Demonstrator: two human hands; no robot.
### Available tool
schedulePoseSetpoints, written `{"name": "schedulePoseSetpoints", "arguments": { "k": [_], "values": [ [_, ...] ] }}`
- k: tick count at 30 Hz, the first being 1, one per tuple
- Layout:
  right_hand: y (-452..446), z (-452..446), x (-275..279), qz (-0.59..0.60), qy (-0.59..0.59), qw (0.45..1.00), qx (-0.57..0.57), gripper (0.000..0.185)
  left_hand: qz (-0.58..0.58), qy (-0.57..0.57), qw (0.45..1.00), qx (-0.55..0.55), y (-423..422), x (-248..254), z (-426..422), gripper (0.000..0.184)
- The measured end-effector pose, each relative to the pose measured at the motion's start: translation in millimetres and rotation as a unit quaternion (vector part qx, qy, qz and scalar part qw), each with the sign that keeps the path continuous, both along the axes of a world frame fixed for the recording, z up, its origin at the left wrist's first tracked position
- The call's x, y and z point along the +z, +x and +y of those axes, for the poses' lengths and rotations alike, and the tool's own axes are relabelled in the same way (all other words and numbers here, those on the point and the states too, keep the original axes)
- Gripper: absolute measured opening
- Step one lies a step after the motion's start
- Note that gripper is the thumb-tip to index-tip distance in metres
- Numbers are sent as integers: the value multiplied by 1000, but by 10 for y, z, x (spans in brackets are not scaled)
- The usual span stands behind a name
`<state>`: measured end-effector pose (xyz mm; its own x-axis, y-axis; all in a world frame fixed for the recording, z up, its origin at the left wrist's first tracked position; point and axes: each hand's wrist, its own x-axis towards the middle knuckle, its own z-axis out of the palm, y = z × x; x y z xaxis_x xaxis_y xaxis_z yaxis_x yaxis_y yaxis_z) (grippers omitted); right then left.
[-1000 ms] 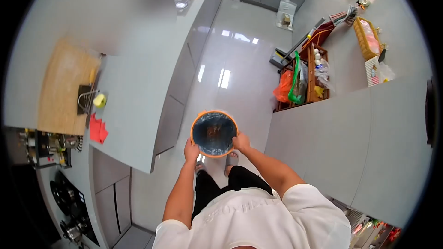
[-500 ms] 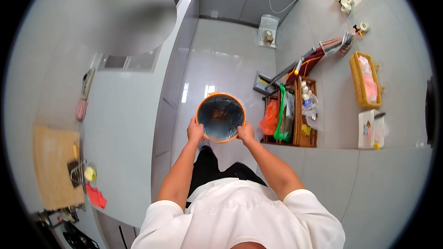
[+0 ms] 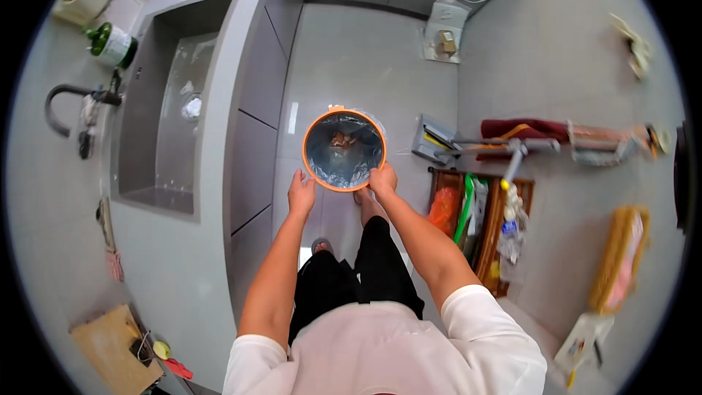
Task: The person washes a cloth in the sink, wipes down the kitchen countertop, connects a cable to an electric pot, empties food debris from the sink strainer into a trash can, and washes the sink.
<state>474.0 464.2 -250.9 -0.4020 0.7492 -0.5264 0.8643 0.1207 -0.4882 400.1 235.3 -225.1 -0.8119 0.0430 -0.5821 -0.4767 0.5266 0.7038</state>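
A round trash can with an orange rim is in front of me, tilted so I look into it. A dark translucent plastic liner covers its inside, with some brownish scraps at the bottom. My right hand is closed on the lower right of the rim. Close beside the lower left of the rim is my left hand, thumb and fingers apart; whether it touches the liner's edge I cannot make out.
Along the left runs a counter with a sink and a dark faucet. To the right stand a wooden rack with bags, a dustpan and a grey-handled mop-like tool. A white device sits by the far wall.
The view has moved forward along the counter, and the sink now shows. My left hand has come off the rim, while my right hand keeps its hold. One foot has stepped forward.
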Motion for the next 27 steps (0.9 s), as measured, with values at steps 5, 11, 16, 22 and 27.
{"name": "schedulePoseSetpoints", "arguments": {
  "k": [5, 11, 16, 22, 27],
  "values": [
    [-1216, 561, -1403, -35, -27, 999, 9, 33, -77, 3, 997, -5, -875, -1036, 604, 67],
    [-2080, 898, -2975, -65, -45, 996, 27, 33, -132, 10, 991, 37, -1644, -2093, 1059, 70],
    [-2487, 1065, -3569, -18, -186, 980, -67, 29, -146, 18, 987, 62, -1819, -2255, 1123, 73],
    [-2170, 1209, -3714, -29, -179, 983, 22, 54, -49, -48, 997, -25, -1546, -1824, 817, 65],
    [-2284, 857, -1865, 70, -244, 967, -8, 52, 20, 2, 1000, 19, -1691, -497, 642, 62]
  ]
}}
